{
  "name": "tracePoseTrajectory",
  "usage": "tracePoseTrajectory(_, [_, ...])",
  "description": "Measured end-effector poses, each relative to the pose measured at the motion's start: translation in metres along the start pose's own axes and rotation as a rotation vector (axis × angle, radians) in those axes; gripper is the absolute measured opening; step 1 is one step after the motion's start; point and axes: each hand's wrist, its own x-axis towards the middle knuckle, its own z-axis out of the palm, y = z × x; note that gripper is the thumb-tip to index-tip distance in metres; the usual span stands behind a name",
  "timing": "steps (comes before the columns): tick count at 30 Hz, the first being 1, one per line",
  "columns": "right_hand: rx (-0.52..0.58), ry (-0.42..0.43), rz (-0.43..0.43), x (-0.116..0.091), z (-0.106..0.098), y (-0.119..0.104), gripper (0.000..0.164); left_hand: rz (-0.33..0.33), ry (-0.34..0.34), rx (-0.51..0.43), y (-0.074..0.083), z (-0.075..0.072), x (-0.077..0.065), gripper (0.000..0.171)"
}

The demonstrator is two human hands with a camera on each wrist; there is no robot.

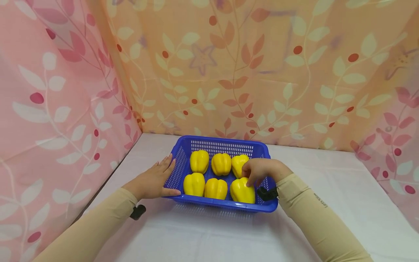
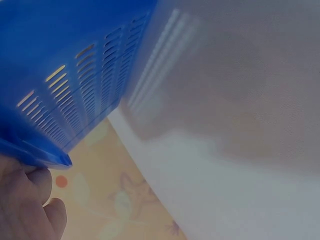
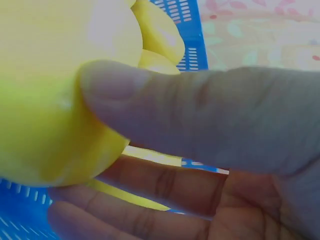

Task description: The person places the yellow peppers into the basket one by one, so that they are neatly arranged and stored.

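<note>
A blue plastic basket (image 1: 226,206) with slotted walls stands on the table, holding several yellow bell peppers (image 1: 199,161) in two rows. My left hand (image 1: 152,180) rests on the basket's left rim with fingers spread, its thumb along the near left corner. In the left wrist view, fingertips show just past the rim, outside the slotted wall (image 2: 75,100). At the near right of the basket, my right hand (image 1: 262,169) pinches a yellow bell pepper (image 1: 241,191). The right wrist view shows the thumb (image 3: 112,82) pressed on this pepper, with the other fingers around its far side.
A white cloth (image 1: 330,174) covers the table. Behind it hangs an orange leaf-patterned curtain (image 1: 203,91), with pink patterned curtains at the left (image 1: 65,120) and right (image 1: 399,138). The near right pepper lies close to the basket's front wall.
</note>
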Motion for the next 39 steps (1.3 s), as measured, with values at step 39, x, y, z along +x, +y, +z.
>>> tracePoseTrajectory(39, [-0.046, 0.346, -0.194, -0.032, -0.038, 0.013, 0.027, -0.015, -0.077, -0.065, -0.003, -0.007, 0.001, 0.12])
